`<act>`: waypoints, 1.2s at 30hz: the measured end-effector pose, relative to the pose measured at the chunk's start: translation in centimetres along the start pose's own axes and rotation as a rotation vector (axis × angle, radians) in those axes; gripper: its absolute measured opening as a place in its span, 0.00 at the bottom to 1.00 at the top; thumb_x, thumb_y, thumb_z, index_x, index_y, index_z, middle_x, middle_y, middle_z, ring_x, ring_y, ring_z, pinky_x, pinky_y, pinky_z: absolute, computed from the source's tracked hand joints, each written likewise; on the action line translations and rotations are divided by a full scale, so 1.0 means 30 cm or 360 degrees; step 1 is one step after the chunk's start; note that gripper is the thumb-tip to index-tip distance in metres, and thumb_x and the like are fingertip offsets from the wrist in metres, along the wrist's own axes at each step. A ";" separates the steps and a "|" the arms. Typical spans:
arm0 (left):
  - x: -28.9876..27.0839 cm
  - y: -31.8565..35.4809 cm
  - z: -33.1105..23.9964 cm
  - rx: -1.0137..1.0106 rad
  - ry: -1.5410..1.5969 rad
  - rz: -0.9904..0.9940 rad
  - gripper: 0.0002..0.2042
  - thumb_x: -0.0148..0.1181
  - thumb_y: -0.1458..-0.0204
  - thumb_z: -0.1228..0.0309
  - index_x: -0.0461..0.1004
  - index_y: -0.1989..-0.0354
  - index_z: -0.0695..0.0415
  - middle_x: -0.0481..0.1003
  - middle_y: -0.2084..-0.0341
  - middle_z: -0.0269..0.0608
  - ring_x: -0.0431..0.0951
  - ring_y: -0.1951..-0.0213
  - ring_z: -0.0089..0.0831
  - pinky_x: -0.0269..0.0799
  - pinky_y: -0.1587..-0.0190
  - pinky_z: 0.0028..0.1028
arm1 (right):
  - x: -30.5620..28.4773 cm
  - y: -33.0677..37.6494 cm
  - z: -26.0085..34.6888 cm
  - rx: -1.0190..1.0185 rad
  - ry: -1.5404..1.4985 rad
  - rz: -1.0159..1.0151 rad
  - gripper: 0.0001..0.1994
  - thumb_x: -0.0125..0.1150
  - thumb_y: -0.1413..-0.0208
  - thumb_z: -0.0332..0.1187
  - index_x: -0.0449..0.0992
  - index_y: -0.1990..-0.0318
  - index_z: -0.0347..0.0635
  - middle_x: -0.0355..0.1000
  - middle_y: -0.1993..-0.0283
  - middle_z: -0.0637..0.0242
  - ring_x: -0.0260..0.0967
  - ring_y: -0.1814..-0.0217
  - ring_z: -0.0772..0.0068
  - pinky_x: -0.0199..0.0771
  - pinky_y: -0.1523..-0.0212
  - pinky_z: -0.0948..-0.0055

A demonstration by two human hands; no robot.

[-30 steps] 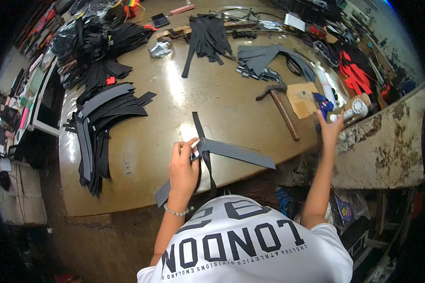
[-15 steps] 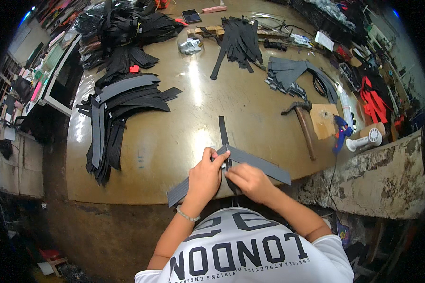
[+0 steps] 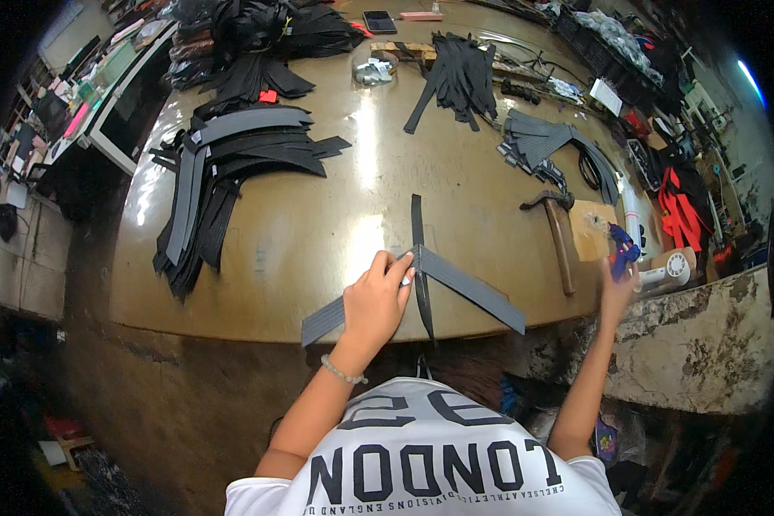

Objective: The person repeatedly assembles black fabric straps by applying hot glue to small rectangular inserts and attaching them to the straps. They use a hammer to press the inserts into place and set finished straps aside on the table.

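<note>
My left hand [image 3: 377,297] presses and pinches the peak of a wide dark grey webbing strap [image 3: 477,292], which bends into an inverted V at the near table edge. A narrow black strap [image 3: 417,219] crosses that peak; one end points away from me and the other hangs toward the edge. Something small and white shows by my left fingertips, too small to name. Far to the right, my right hand [image 3: 617,288] closes round the handle of a blue glue gun [image 3: 623,247], partly hiding it.
A hammer [image 3: 559,236] lies left of a worn tan board [image 3: 592,230]. Beside the glue gun is a white handheld fan [image 3: 669,269]. Black strap bundles [image 3: 232,172] lie left, with more black straps [image 3: 460,77] and grey straps [image 3: 537,138] farther back. A phone [image 3: 379,22] lies at the far edge.
My right hand has left the straps and moved right to the glue gun, taking hold of it. My left hand stays on the grey strap's peak. The whole view has shifted slightly.
</note>
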State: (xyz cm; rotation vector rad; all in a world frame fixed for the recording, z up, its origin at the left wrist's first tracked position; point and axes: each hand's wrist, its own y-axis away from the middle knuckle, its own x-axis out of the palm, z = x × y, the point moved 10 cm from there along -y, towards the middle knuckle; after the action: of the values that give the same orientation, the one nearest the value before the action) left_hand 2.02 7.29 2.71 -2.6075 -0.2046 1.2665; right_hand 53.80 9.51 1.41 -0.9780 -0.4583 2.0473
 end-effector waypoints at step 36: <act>-0.004 -0.029 0.073 -0.0211 0.0215 0.0073 0.10 0.64 0.49 0.66 0.82 0.57 0.46 0.73 0.70 0.34 0.77 0.73 0.37 0.72 0.69 0.35 | 0.429 0.428 0.993 -0.0561 -0.0407 0.1948 0.26 0.65 0.42 0.38 0.59 0.43 0.40 0.77 0.56 0.48 0.78 0.57 0.45 0.76 0.57 0.59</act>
State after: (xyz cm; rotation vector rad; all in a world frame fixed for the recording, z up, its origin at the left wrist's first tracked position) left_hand 0.20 8.44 1.75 -2.8134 -0.2124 1.1208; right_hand 19.36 12.34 6.38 -1.4083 -0.3867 3.2896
